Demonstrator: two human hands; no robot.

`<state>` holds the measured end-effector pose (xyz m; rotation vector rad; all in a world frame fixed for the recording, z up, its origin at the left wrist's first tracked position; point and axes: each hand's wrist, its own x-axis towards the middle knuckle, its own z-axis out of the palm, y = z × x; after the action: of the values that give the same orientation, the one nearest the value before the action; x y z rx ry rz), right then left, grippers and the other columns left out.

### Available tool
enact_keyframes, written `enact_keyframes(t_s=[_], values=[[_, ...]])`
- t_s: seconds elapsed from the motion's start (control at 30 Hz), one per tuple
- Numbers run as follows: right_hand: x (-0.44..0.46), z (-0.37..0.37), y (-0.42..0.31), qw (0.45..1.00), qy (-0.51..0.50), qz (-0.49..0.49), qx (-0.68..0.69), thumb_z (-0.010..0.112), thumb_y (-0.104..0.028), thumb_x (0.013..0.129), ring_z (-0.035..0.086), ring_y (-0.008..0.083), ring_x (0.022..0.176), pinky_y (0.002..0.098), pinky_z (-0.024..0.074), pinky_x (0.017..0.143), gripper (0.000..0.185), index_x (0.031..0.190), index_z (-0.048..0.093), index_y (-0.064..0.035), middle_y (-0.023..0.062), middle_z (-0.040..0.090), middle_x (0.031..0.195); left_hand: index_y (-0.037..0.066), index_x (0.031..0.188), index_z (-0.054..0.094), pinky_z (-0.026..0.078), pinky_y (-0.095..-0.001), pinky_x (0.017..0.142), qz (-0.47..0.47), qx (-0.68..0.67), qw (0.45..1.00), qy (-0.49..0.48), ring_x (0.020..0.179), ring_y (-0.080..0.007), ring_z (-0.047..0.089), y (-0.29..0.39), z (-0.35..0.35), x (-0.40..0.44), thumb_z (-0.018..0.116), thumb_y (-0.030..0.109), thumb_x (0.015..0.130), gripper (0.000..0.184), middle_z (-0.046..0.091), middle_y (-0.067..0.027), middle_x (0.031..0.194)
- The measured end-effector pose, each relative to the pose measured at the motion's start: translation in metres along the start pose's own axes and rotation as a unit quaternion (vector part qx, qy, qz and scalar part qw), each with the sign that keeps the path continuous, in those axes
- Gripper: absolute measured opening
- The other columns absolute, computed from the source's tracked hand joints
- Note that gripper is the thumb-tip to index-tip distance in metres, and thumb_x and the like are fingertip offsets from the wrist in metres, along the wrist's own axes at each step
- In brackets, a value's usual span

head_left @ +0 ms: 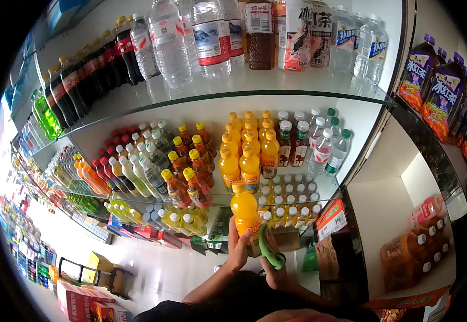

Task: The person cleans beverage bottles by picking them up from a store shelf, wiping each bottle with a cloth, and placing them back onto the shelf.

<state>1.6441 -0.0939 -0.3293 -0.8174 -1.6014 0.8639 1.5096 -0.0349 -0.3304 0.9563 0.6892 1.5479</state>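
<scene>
An orange drink bottle [244,207] with an orange cap stands nearly upright in front of the shelves, its lower part in the grip of my left hand [237,250]. A folded green cloth [268,250] is in my right hand [274,275], just right of the bottle and close against its side. My right fingers are partly hidden by the cloth. Behind the bottle, similar orange drink bottles [249,161] stand in rows on the middle glass shelf [292,185].
The upper glass shelf [212,92] carries water, tea and cola bottles. Yellow-capped bottles [193,185] stand left of the orange ones. At right is a white cabinet [386,201] with packed bottles [413,252]. A trolley [91,276] and cartons [83,300] are on the floor at lower left.
</scene>
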Motion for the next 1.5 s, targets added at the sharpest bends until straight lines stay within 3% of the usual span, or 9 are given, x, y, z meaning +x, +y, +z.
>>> enact_keyframes(t_s=[0.27, 0.5, 0.67, 0.73, 0.87, 0.93, 1.13, 1.27, 1.5], values=[[0.030, -0.013, 0.008, 0.968, 0.153, 0.056, 0.192, 0.050, -0.017, 0.103, 0.056, 0.0198, 0.111, 0.0363, 0.0440, 0.095, 0.034, 0.130, 0.054, 0.0033, 0.0094, 0.060, 0.124, 0.002, 0.144, 0.033, 0.043, -0.0336, 0.101, -0.016, 0.101, 0.981, -0.162, 0.118, -0.0177, 0.053, -0.010, -0.003, -0.020, 0.078, 0.013, 0.084, 0.077, 0.053, -0.0088, 0.129], [0.009, -0.004, 0.028, 0.973, 0.037, 0.128, 0.187, 0.053, -0.016, 0.101, 0.052, 0.0189, 0.119, 0.0357, 0.0431, 0.098, 0.047, 0.142, 0.044, 0.0026, 0.0120, 0.055, 0.135, 0.004, 0.141, 0.033, 0.040, -0.0342, 0.102, 0.027, 0.139, 0.989, -0.039, 0.119, -0.0189, 0.051, -0.006, -0.011, -0.013, 0.071, 0.021, 0.092, 0.064, 0.051, -0.0093, 0.128], [0.002, 0.007, 0.007, 0.996, -0.035, 0.029, 0.081, 0.053, -0.015, 0.099, 0.031, 0.0275, 0.146, 0.0382, 0.0241, 0.118, 0.060, 0.153, 0.030, -0.0007, 0.0173, 0.032, 0.158, 0.004, 0.142, 0.035, 0.043, -0.0334, 0.100, 0.008, 0.085, 0.996, 0.019, 0.115, -0.0186, 0.053, 0.005, -0.019, -0.004, 0.060, 0.021, 0.096, 0.055, 0.055, -0.0097, 0.125], [0.005, 0.008, 0.008, 0.983, -0.036, 0.088, 0.156, 0.051, -0.016, 0.100, 0.025, 0.0284, 0.149, 0.0384, 0.0197, 0.120, 0.059, 0.153, 0.030, 0.0004, 0.0182, 0.028, 0.160, 0.004, 0.142, 0.036, 0.043, -0.0327, 0.100, -0.005, 0.112, 0.993, -0.044, 0.117, -0.0188, 0.053, -0.006, -0.028, -0.010, 0.064, 0.024, 0.093, 0.060, 0.054, -0.0097, 0.126], [0.050, -0.004, -0.006, 0.988, 0.064, -0.015, 0.138, 0.046, -0.019, 0.103, 0.039, 0.0257, 0.141, 0.0366, 0.0286, 0.115, 0.053, 0.151, 0.035, 0.0019, 0.0173, 0.040, 0.153, 0.003, 0.144, 0.034, 0.043, -0.0337, 0.101, -0.032, 0.050, 0.992, -0.111, 0.117, -0.0176, 0.053, 0.011, 0.000, -0.022, 0.079, 0.014, 0.082, 0.078, 0.053, -0.0089, 0.129], [0.039, -0.006, 0.007, 0.973, 0.080, 0.072, 0.202, 0.048, -0.018, 0.103, 0.049, 0.0228, 0.130, 0.0354, 0.0358, 0.109, 0.050, 0.148, 0.040, 0.0026, 0.0147, 0.050, 0.145, 0.002, 0.143, 0.034, 0.043, -0.0338, 0.101, 0.040, 0.131, 0.980, -0.143, 0.119, -0.0173, 0.053, 0.017, -0.007, -0.017, 0.083, 0.011, 0.079, 0.081, 0.053, -0.0094, 0.129], [0.014, 0.004, 0.037, 0.960, 0.093, 0.145, 0.220, 0.058, -0.025, 0.101, 0.058, 0.0172, 0.106, 0.0334, 0.0456, 0.092, 0.035, 0.126, 0.058, 0.0001, 0.0063, 0.063, 0.117, 0.003, 0.136, 0.042, 0.047, -0.0323, 0.095, -0.033, 0.127, 0.989, -0.064, 0.110, -0.0170, 0.059, 0.013, -0.016, -0.019, 0.078, 0.007, 0.082, 0.065, 0.058, -0.0084, 0.121], [0.006, 0.011, 0.019, 0.968, -0.016, 0.156, 0.196, 0.056, -0.025, 0.101, 0.055, 0.0194, 0.117, 0.0357, 0.0435, 0.098, 0.050, 0.144, 0.044, -0.0023, 0.0098, 0.056, 0.134, 0.004, 0.137, 0.040, 0.050, -0.0331, 0.093, 0.043, 0.075, 0.994, 0.061, 0.109, -0.0179, 0.060, -0.001, -0.031, -0.014, 0.071, 0.009, 0.083, 0.063, 0.058, -0.0088, 0.122], [0.005, -0.001, 0.035, 0.969, 0.062, 0.122, 0.207, 0.051, -0.019, 0.103, 0.052, 0.0214, 0.125, 0.0366, 0.0389, 0.106, 0.044, 0.141, 0.049, 0.0022, 0.0119, 0.057, 0.137, 0.001, 0.142, 0.039, 0.035, -0.0378, 0.112, 0.067, 0.080, 0.994, -0.032, 0.129, -0.0210, 0.049, 0.011, -0.016, -0.014, 0.084, 0.011, 0.079, 0.078, 0.052, -0.0109, 0.136]])
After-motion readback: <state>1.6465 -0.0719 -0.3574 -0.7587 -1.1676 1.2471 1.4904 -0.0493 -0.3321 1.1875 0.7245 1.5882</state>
